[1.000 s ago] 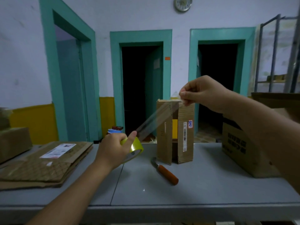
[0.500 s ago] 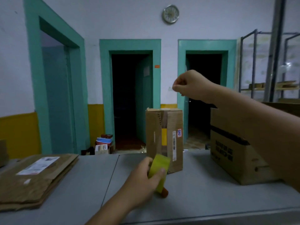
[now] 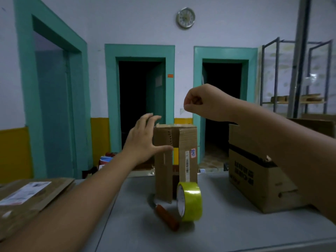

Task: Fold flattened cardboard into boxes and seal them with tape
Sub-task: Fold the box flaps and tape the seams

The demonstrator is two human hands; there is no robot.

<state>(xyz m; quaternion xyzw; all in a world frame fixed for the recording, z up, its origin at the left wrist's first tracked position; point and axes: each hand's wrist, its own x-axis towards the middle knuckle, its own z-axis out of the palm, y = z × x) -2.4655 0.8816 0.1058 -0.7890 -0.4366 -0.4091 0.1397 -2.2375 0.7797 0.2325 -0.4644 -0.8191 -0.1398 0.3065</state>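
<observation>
Pinched together, the thumb and curled fingers of the right hand (image 3: 203, 102) hold a small pale end of the tape strip (image 3: 181, 111) up in the air; the rest of the strip is too clear to see. Below this grip stands the narrow cardboard box (image 3: 187, 142), upright on the grey table (image 3: 236, 230). The left hand (image 3: 145, 140) is spread wide at the box's upper left corner and holds nothing; if it touches, I cannot tell. Further below the grip, just before the box, the yellow tape roll (image 3: 192, 202) stands on its edge beside an orange-handled knife (image 3: 167, 217). A bigger box (image 3: 254, 179) is under the right forearm, and flattened cardboard (image 3: 36, 197) lies far left.
</observation>
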